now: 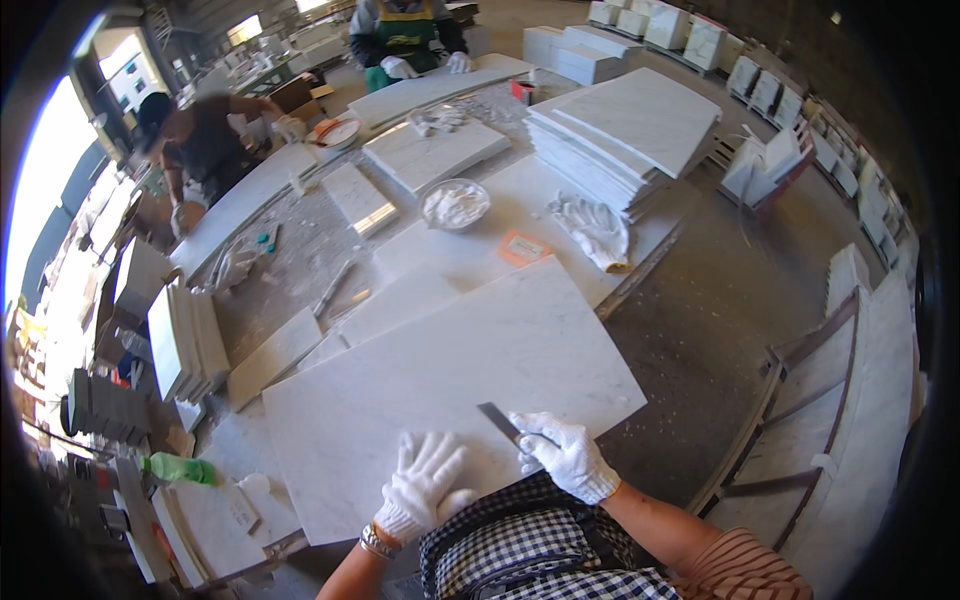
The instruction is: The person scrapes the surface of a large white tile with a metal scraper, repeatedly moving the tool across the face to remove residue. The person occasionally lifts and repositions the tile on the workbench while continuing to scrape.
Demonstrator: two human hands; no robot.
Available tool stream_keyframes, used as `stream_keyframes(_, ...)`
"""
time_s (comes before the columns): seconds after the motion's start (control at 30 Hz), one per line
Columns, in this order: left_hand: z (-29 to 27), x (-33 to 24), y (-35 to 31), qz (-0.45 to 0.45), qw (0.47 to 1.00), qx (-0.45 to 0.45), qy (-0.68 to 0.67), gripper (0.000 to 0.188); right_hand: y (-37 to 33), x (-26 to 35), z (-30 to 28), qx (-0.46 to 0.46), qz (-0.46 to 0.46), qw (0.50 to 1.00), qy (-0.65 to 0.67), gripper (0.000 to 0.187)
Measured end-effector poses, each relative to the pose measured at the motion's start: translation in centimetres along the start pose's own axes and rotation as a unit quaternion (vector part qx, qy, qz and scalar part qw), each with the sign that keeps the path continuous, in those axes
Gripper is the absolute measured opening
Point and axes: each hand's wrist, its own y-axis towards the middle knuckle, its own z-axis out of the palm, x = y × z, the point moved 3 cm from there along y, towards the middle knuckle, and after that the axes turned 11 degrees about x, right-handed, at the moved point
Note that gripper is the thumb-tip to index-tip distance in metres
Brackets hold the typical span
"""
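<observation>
A large white marble slab [450, 385] lies flat in front of me, its near edge by my checked apron. My left hand [424, 484], in a white knit glove, rests on the slab near that edge with its fingers stretched out. To its right, my right hand [566, 455], gloved the same way, is closed round a flat, dark scraper blade [498, 422]. The blade points forward and left, low over the slab; whether it touches the surface I cannot tell. The fingers hide the blade's near end.
Beyond the slab stand a bowl of white paste [455, 205], an orange box [524, 247], loose gloves [592, 230] and a tall stack of slabs [625, 135]. A green bottle [180, 468] lies at left. Two people [205, 140] work across the table. A metal rack [790, 440] stands at right.
</observation>
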Motion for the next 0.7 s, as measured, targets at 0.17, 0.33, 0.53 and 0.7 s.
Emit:
stream_keyframes(0.17,-0.8,-4.0,-1.2,-0.174,0.843,-0.220,-0.459,0.052,-1.1,0.6,2.4,0.040,-0.259,0.942,-0.211,0.039)
stream_keyframes(0.33,0.1,-5.4,-1.9,-0.246,0.897,-0.120,-0.348,0.017,-0.5,-2.4,6.5,0.086,-0.348,0.849,-0.387,0.048)
stream_keyframes(0.53,1.1,-4.8,-2.8,-0.220,0.957,-0.119,-0.149,0.013,0.9,-4.3,8.4,0.176,-0.178,0.879,-0.405,0.057)
stream_keyframes(0.7,1.5,-3.4,-2.7,-0.367,0.777,-0.168,-0.483,0.034,0.7,-2.6,8.3,0.195,-0.124,0.883,-0.408,0.063)
